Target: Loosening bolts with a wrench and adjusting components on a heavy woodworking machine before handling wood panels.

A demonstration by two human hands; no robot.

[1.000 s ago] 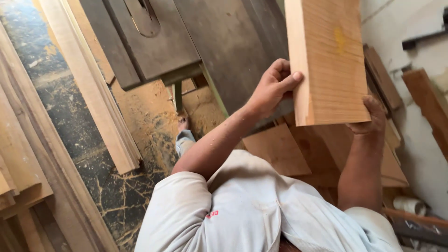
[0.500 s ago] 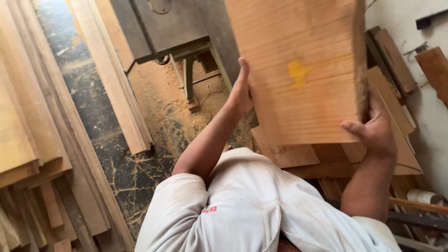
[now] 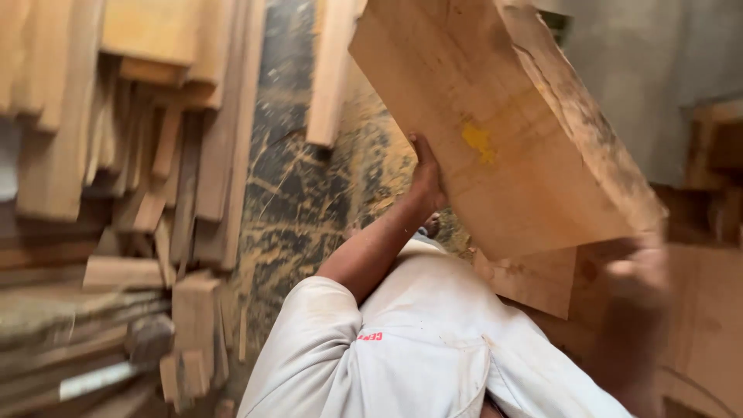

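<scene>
I hold a thick, pale wooden board [image 3: 511, 101] with a yellow mark on its face, tilted in front of my chest. My left hand [image 3: 426, 176] presses against its left edge, fingers pointing up. My right hand [image 3: 638, 271] is blurred and sits at the board's lower right corner, apparently supporting it from below. My white shirt [image 3: 418, 348] fills the bottom of the view.
A pile of wooden planks and offcuts [image 3: 155, 178] lies along the left. The dark floor [image 3: 302, 193] is streaked with sawdust, and one plank [image 3: 333, 70] lies on it. More boards [image 3: 534, 282] are stacked under the held one, and a grey wall [image 3: 658, 70] stands at the right.
The view has swung left, so the saw table is gone and the plank pile fills the left. The board has tilted, with its top leaning left. My right hand has blurred with motion.
</scene>
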